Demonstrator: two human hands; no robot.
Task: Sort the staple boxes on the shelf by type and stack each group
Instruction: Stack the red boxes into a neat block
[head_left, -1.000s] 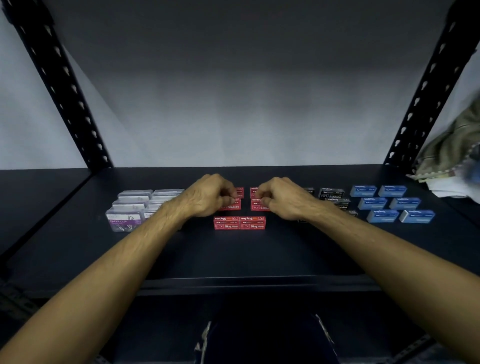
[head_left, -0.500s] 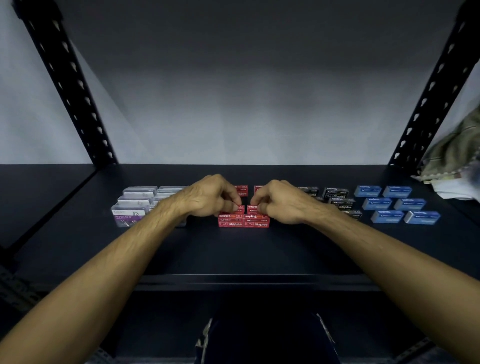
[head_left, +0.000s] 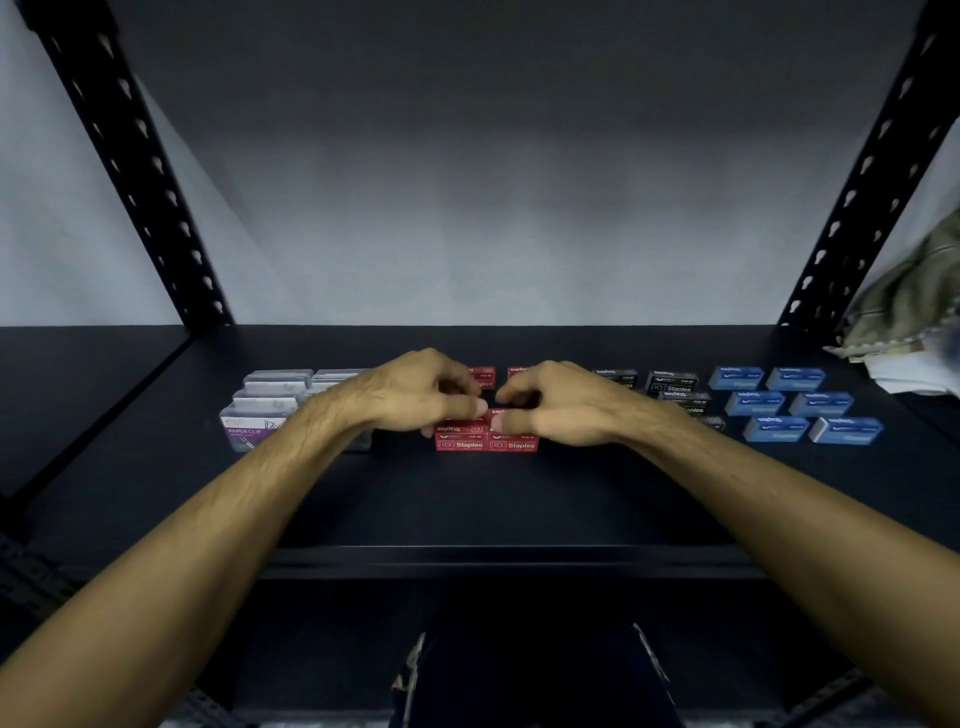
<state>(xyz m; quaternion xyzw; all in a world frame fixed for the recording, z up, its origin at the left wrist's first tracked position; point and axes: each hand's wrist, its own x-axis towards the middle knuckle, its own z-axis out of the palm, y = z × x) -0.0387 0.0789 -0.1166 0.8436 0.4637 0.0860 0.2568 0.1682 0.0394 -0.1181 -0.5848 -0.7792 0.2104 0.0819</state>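
Two red staple boxes (head_left: 487, 445) lie side by side at the middle of the dark shelf (head_left: 467, 504). On top of them sit two more red boxes. My left hand (head_left: 415, 392) pinches the left upper box (head_left: 460, 427) and my right hand (head_left: 558, 402) pinches the right upper box (head_left: 497, 414). Behind my hands two further red boxes (head_left: 483, 376) show partly. Black staple boxes (head_left: 671, 382) lie to the right, partly hidden by my right wrist. Several blue boxes (head_left: 789, 402) lie in two columns further right.
Clear paper-clip boxes (head_left: 260, 423) with a purple label stand in rows at the left. Black perforated uprights (head_left: 130, 171) frame both sides of the shelf. A crumpled cloth (head_left: 914, 306) lies at the far right. A grey wall closes the back.
Both hands drew two red boxes from the middle row toward me and set them on top of the front pair. The view shifted slightly.
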